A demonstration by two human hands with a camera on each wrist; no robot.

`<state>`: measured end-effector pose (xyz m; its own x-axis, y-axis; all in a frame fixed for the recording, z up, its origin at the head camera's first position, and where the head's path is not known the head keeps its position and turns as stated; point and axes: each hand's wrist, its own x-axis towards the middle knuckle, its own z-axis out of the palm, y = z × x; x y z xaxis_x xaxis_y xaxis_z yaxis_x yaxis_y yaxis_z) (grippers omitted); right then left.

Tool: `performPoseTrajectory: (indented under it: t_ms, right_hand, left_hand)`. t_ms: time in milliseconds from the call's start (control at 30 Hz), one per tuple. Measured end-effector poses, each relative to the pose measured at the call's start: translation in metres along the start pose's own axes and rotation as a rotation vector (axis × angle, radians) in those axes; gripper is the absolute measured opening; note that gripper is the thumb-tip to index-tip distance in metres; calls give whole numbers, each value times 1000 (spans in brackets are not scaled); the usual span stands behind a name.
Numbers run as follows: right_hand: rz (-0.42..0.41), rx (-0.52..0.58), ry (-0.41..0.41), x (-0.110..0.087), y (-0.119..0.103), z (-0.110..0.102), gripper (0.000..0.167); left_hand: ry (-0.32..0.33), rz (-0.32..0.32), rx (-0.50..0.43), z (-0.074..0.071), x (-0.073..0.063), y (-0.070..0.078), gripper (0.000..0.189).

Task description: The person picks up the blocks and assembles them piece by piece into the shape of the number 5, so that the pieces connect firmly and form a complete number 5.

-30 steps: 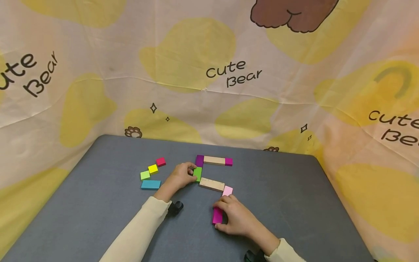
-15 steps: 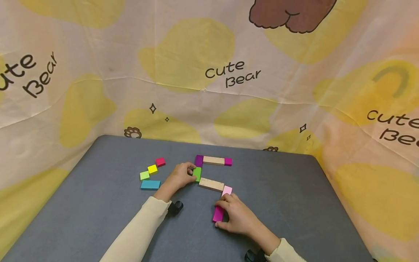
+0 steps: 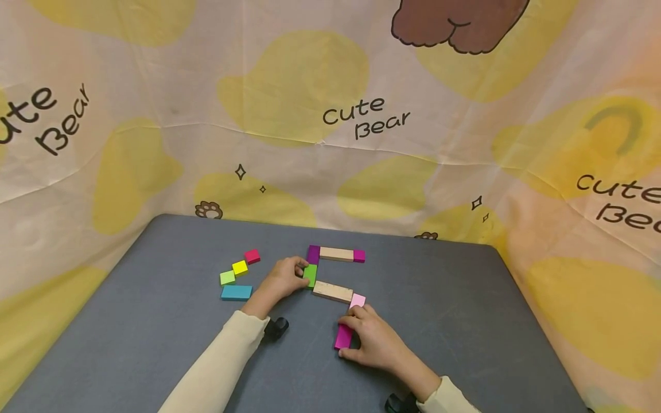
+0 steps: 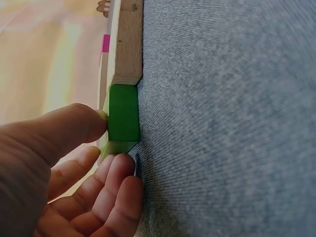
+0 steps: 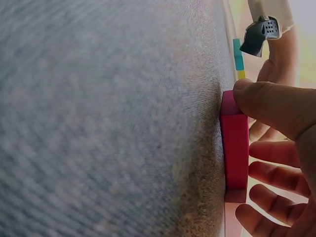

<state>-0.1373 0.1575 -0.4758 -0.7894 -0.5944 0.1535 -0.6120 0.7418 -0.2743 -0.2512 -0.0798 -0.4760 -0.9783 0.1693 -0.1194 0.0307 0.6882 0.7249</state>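
Observation:
In the head view my left hand [image 3: 282,276] grips a green block [image 3: 310,275], thumb at its near end and a finger at its far end. That block lies between a dark purple block [image 3: 313,254] and a bare wooden block [image 3: 333,291]. My right hand [image 3: 375,338] holds a magenta block [image 5: 236,150] lengthwise, its thumb on the near end; the fingers partly cover the block from above. A pale pink block [image 3: 357,300] lies just beyond it, at the wooden block's right end. Both held blocks rest on the grey table [image 3: 454,304].
A second wooden block [image 3: 337,253] and a small magenta block [image 3: 359,256] extend right from the purple one. To the left lie a blue block [image 3: 236,293] and small light green [image 3: 227,278], yellow [image 3: 240,268] and red [image 3: 252,256] blocks. A printed cloth [image 3: 289,86] surrounds the table.
My right hand has nudged the long magenta block slightly away from me, towards the pale pink block, and turned it a little. The left hand keeps its place on the green block.

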Motion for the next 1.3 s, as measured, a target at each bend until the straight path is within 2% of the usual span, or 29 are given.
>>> performPoseTrajectory:
  t_ms: [200,367,633,900,1100,1300]
  right_hand:
    - [-2,4,13,0,2,1,55]
    - [-11,-3,29,1,3,2,57]
    - [24,-31,34,-2,7,-2,56]
    - [25,-68,21,-4,12,-4,57]
    - [18,-64,-1,-4,15,-5,58]
    - [13,-63,-21,-3,16,-7,57]
  left_hand:
    - [-4,6,34,-1,-1,2,38]
    - [-11,40,89,-2,-3,4,37]
    - [27,101,140,-7,-8,2,35]
    - [78,201,213,-29,-32,-5,31]
    - [119,281,333,-50,-51,-18,30]
    - [127,272,435,-68,-68,-33,33]
